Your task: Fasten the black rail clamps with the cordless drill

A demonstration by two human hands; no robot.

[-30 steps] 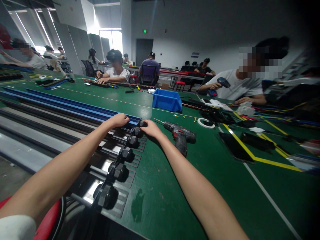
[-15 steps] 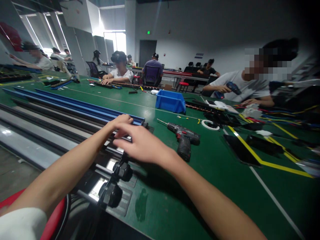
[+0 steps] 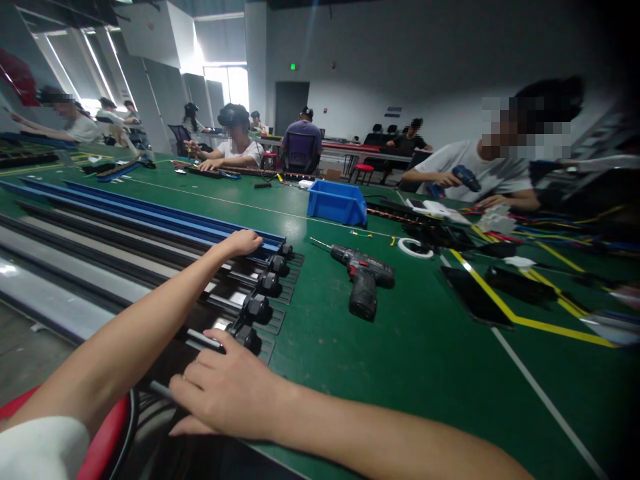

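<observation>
Several long rails lie side by side on the left, with black knob-like fittings (image 3: 259, 308) and flat slotted plates at their near ends. At the far side of the row, my left hand (image 3: 245, 241) is closed over the end of a blue rail (image 3: 165, 212). My right hand (image 3: 227, 390) lies over the end of the rail closest to me, its fingers bent down around it. That hand covers the rail's end fitting, and its fingertips are partly hidden. A cordless drill (image 3: 364, 273) lies on its side to the right of the rail ends.
A blue bin (image 3: 336, 205) stands on the green table (image 3: 320, 360) behind the drill. A white ring (image 3: 415, 249), a dark flat panel (image 3: 475, 297) and several wires lie to the right. Across the table a person (image 3: 480, 173) holds another drill. A red stool (image 3: 107, 437) is below left.
My right hand has moved down and toward me, from beside my left hand to the nearest rail's end. My left hand stays on the blue rail. The view has shifted slightly.
</observation>
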